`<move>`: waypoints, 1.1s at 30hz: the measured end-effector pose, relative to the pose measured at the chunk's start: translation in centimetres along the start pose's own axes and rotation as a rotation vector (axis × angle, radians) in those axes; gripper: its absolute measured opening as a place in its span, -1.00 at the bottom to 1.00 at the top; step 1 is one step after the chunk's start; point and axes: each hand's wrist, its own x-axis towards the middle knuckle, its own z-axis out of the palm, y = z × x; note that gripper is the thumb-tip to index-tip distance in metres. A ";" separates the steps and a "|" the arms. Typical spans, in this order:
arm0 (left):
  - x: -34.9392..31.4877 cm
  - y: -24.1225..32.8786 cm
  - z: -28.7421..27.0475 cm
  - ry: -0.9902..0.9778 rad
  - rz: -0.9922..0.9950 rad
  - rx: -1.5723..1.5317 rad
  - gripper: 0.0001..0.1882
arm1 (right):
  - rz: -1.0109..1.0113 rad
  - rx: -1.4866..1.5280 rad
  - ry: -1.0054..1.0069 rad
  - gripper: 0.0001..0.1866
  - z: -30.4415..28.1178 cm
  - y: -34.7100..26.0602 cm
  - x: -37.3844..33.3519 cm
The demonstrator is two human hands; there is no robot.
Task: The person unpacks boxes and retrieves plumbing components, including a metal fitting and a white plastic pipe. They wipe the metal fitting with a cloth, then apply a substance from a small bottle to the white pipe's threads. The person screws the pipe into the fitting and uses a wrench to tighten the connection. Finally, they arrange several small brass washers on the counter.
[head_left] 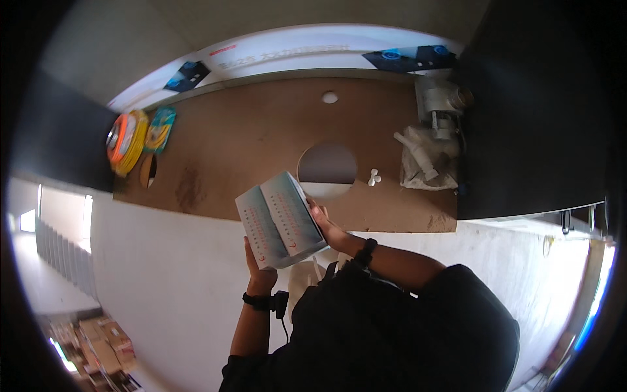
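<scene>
A white and pale blue-green printed carton is held tilted between my two hands, over the front edge of the brown board. A seam runs down its middle; whether it is one box or two side by side, I cannot tell. My left hand grips its lower left corner, thumb along the side and the other fingers hidden beneath. On the right side, my right hand closes around the carton with its fingers against the edge. Beyond the carton, a large round hole opens in the brown board.
A small white three-lobed piece lies right of the hole. White plastic pipe parts in a clear bag and a grey cylindrical fitting stand at the right. Coiled yellow and orange hose and a teal packet sit far left. Cardboard boxes are stacked lower left.
</scene>
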 end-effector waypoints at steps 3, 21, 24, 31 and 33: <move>5.4 0.6 -1.0 -0.060 0.174 0.310 -0.32 | 0.090 -0.095 0.086 0.06 -0.5 -4.8 3.2; 46.4 4.0 -3.3 -0.603 0.530 0.594 -0.49 | -0.245 0.317 0.389 -0.42 -12.9 -11.7 30.4; 49.0 3.8 -2.4 -0.596 0.310 0.501 -0.54 | -0.293 0.289 0.460 -0.47 -12.6 -15.0 30.6; 51.4 1.2 -2.8 -0.492 0.475 0.624 -0.49 | -0.257 0.172 0.676 -0.56 -15.1 -13.3 31.6; 50.1 2.5 -1.3 -0.452 0.277 0.389 -0.52 | -0.098 -0.244 0.763 -0.60 -15.6 -14.4 29.8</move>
